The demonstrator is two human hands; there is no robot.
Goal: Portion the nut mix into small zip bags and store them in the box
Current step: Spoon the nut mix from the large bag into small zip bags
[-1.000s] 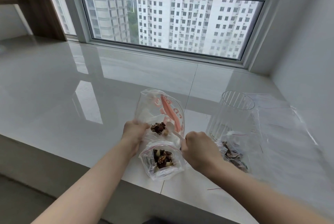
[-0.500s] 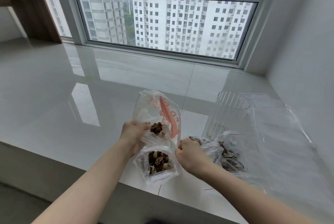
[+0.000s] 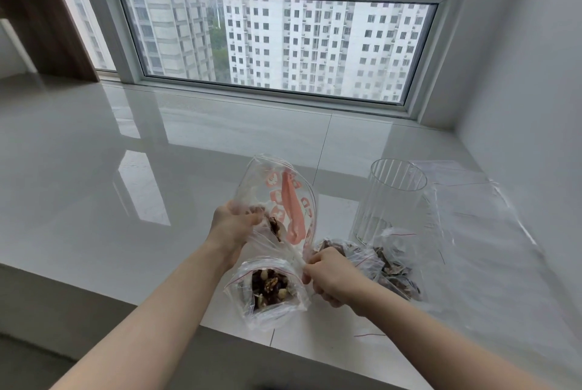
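Right hand lowered since earlier, now pinching the small zip bag mouth; our left hand grips the large bag directly above it.

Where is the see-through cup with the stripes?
In the head view the clear ribbed cup stands on the white counter at the right, just behind the filled nut bags and beyond the right hand.
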